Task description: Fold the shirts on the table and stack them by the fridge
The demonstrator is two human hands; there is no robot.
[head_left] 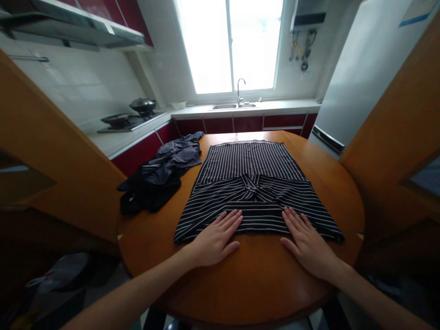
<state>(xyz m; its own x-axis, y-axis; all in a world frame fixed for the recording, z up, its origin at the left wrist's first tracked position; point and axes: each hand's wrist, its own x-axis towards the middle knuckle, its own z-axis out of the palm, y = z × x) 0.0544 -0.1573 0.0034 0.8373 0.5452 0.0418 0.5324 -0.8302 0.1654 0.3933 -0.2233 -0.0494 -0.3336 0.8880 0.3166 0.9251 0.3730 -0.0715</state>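
A black shirt with white stripes [254,160] lies spread on a round wooden table [254,284]. Its upper part is folded over toward me, so the collar and a button show near the middle. Flat on the near folded edge, left of centre, rests my left hand [216,238], fingers stretched and thumb apart. My right hand [305,243] lies the same way on the near edge, right of centre. Both sets of fingertips touch the striped fabric, and neither hand grips anything.
A pile of dark clothes [165,169] sits at the table's left edge. Beyond the table are a counter with a sink [233,106] and a stove with a pan [142,105]. A fridge [364,73] stands at right. Wooden door frames [51,151] flank the table.
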